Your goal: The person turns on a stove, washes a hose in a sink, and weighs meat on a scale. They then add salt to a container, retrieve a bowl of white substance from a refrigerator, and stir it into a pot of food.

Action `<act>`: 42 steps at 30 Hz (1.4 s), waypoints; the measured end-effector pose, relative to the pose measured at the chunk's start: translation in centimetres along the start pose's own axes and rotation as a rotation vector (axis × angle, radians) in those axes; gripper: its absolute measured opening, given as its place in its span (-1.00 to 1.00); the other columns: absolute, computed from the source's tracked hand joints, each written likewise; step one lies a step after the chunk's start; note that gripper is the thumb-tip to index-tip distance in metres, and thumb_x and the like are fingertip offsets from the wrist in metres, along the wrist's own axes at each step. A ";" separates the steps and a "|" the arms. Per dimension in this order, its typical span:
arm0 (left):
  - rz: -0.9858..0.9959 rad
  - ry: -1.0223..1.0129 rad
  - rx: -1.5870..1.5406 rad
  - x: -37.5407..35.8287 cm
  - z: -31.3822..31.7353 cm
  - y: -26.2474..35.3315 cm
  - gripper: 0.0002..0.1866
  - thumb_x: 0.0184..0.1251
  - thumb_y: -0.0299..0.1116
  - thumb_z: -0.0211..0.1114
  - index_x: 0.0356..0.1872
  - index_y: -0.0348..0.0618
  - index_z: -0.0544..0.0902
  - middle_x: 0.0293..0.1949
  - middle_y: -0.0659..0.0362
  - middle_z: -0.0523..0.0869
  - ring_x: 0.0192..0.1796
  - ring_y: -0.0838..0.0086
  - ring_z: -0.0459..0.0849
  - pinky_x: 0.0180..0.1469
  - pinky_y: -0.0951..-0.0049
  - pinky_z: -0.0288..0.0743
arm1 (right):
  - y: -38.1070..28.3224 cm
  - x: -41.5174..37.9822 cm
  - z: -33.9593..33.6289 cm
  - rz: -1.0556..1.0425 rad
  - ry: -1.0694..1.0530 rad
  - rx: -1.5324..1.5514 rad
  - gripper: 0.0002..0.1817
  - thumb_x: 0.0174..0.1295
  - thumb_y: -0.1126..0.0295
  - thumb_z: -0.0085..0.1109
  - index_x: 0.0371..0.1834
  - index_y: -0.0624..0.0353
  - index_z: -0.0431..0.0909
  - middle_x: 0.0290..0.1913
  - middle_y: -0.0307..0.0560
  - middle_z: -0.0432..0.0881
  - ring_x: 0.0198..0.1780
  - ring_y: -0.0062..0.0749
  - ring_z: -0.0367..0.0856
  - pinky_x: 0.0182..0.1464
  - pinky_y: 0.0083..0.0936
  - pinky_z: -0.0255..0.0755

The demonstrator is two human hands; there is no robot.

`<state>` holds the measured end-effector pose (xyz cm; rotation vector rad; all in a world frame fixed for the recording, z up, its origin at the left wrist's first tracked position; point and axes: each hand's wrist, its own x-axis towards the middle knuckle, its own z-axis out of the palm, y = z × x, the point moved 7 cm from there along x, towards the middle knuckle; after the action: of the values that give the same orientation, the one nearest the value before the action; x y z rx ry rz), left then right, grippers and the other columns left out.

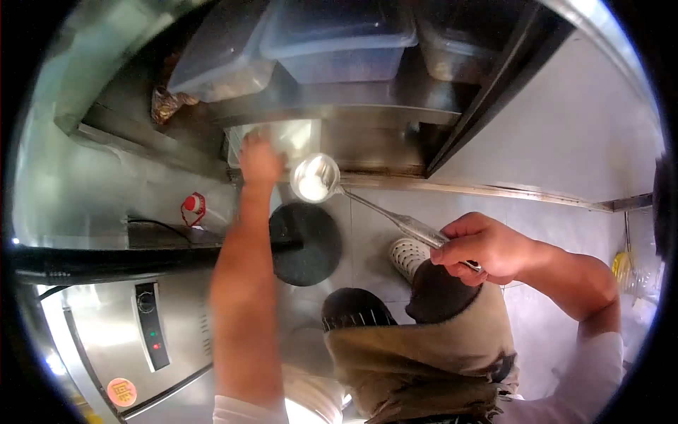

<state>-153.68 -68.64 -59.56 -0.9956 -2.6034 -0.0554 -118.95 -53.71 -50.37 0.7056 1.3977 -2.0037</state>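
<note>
My right hand (487, 249) is closed around the handle of a metal ladle (406, 223). Its round bowl points away from me, bright inside, and hangs in front of the low shelf near my left hand. With my arm stretched forward, my left hand (260, 161) reaches down to a whitish translucent container (305, 134) under the shelf edge. Its fingers are blurred and overlap the container's left side.
Lidded plastic bins (339, 53) stand on the metal shelf above. To the left are a steel appliance (187, 311) with a dial, a black pipe (141, 263) and a red-capped bottle (191, 205). A round black disc (305, 244) lies on the tiled floor near my feet.
</note>
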 end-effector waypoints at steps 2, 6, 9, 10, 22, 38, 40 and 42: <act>-0.095 -0.173 0.017 0.5 0.0 -0.3 -0.53 0.03 -0.22 0.32 -0.01 -0.21 0.56 0.03 -0.04 0.55 0.05 0.10 0.57 0.02 0.17 0.51 | 0.1 1.0 0.0 0.021 0.004 0.071 -0.70 0.17 0.34 0.13 -0.67 0.23 0.39 -0.73 -0.21 0.35 -0.74 -0.58 0.23 -0.67 -0.55 0.07; -0.187 -0.202 0.069 1.3 0.6 -3.9 -0.75 0.09 -0.23 0.18 -0.36 -0.19 0.64 -0.33 -0.05 0.70 -0.24 0.08 0.70 -0.18 0.16 0.60 | -0.9 2.8 0.6 0.030 0.000 0.232 -0.76 0.15 0.39 0.14 -0.62 0.25 0.43 -0.71 -0.20 0.37 -0.76 -0.58 0.23 -0.70 -0.58 0.03; -0.288 -0.062 0.049 2.1 -2.1 -4.7 -0.73 0.07 -0.23 0.17 -0.34 -0.24 0.61 -0.29 -0.13 0.68 -0.22 0.00 0.68 -0.15 0.12 0.57 | -3.8 4.0 1.1 -0.722 -0.039 -0.404 -0.83 0.16 0.44 0.11 -0.55 0.23 0.46 -0.63 -0.20 0.40 -0.76 -0.56 0.24 -0.71 -0.57 0.04; -0.307 -0.026 0.032 2.1 -2.7 -5.2 -0.73 0.07 -0.23 0.17 -0.34 -0.25 0.61 -0.28 -0.15 0.67 -0.22 -0.03 0.66 -0.14 0.10 0.56 | -4.1 5.1 1.1 -0.765 -0.065 -0.390 -0.84 0.17 0.43 0.10 -0.54 0.23 0.46 -0.62 -0.20 0.41 -0.75 -0.56 0.24 -0.72 -0.57 0.04; -0.213 0.116 -0.184 1.4 -3.6 -6.8 -0.65 0.04 -0.34 0.18 -0.12 -0.26 0.61 -0.26 -0.15 0.66 -0.13 -0.05 0.60 -0.03 0.12 0.49 | -12.4 31.0 2.4 -0.409 0.053 0.050 -0.86 0.12 0.43 0.06 -0.57 0.10 0.38 -0.62 -0.30 0.31 -0.71 -0.67 0.03 -0.71 -0.66 -0.12; -0.182 0.101 -0.137 1.3 -3.7 -6.1 -0.68 0.01 -0.34 0.19 -0.19 -0.25 0.62 -0.29 -0.17 0.65 -0.16 -0.04 0.61 0.00 0.10 0.46 | -18.2 36.1 3.1 -0.675 0.682 -1.488 -0.66 0.07 0.21 0.07 -0.34 0.31 0.64 -0.23 0.26 0.63 -0.13 0.07 0.62 -0.08 -0.23 0.50; -0.195 0.073 -0.133 1.4 -4.1 -6.2 -0.71 0.01 -0.35 0.18 -0.21 -0.25 0.62 -0.31 -0.18 0.65 -0.17 -0.04 0.61 -0.01 0.09 0.46 | -18.5 35.9 3.7 -0.686 0.694 -1.571 -0.70 0.06 0.29 0.03 -0.35 0.30 0.64 -0.24 0.28 0.62 -0.13 0.09 0.62 -0.08 -0.20 0.50; -0.193 0.062 -0.134 1.5 -4.3 -6.0 -0.73 0.01 -0.37 0.17 -0.24 -0.26 0.61 -0.32 -0.18 0.64 -0.18 -0.05 0.61 -0.02 0.08 0.47 | -18.4 36.2 4.1 -0.673 0.648 -1.687 -0.72 0.05 0.33 0.02 -0.36 0.29 0.64 -0.24 0.28 0.62 -0.13 0.09 0.61 -0.09 -0.18 0.50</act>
<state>-157.25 -72.88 -54.52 -0.7690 -2.6581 -0.3081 -157.39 -58.50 -63.12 -0.0112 3.1396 -0.1987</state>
